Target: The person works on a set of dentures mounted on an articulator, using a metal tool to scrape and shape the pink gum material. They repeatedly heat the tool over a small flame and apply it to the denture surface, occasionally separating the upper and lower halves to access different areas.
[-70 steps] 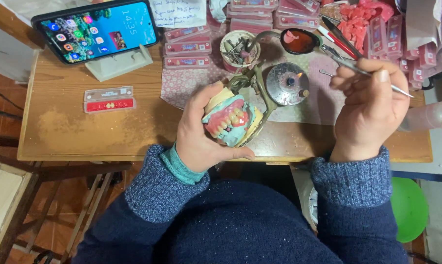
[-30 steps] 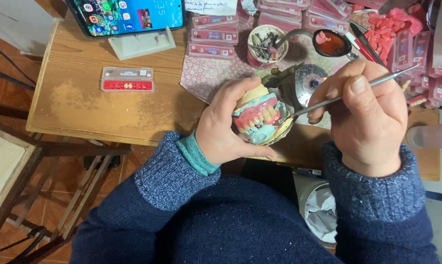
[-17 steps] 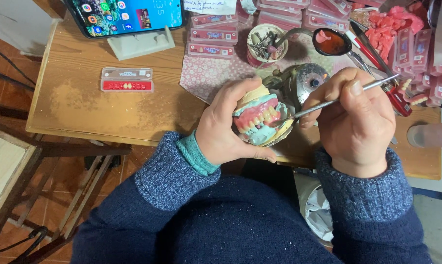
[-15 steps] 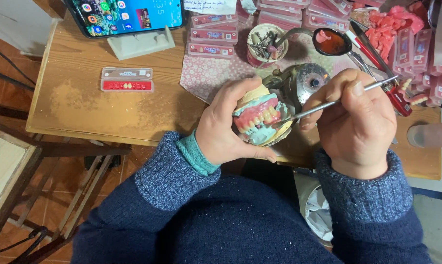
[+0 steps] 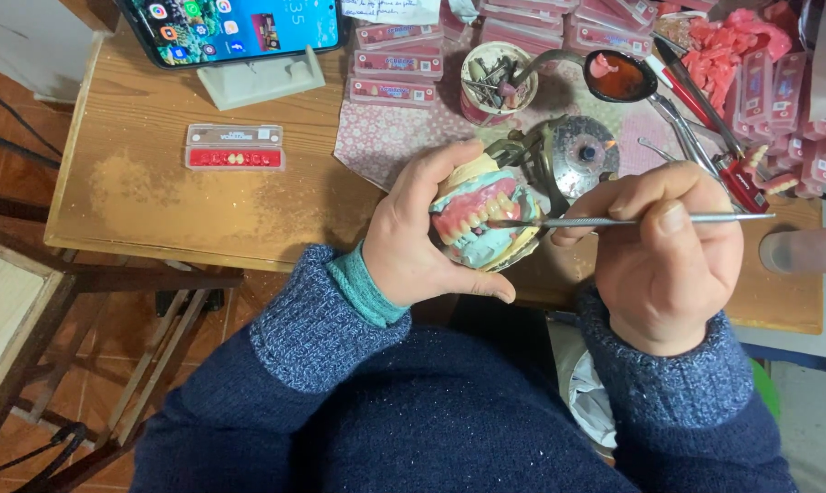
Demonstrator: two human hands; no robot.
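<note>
My left hand grips a dental model with pink gums, white teeth and a pale plaster base, held just over the near edge of the wooden table. My right hand pinches a thin metal carving tool that lies level, with its tip touching the model's teeth. Both forearms are in blue knit sleeves.
Behind the hands stand a round metal burner, a cup of tools, a spoon of red wax, several pink tooth-card boxes and pink wax pieces. A phone on a white stand and a small red tooth case sit left.
My right hand has brought the metal tool down from above the burner to the model, and the tool has gone from slanted to level at the teeth. The left hand keeps holding the model.
</note>
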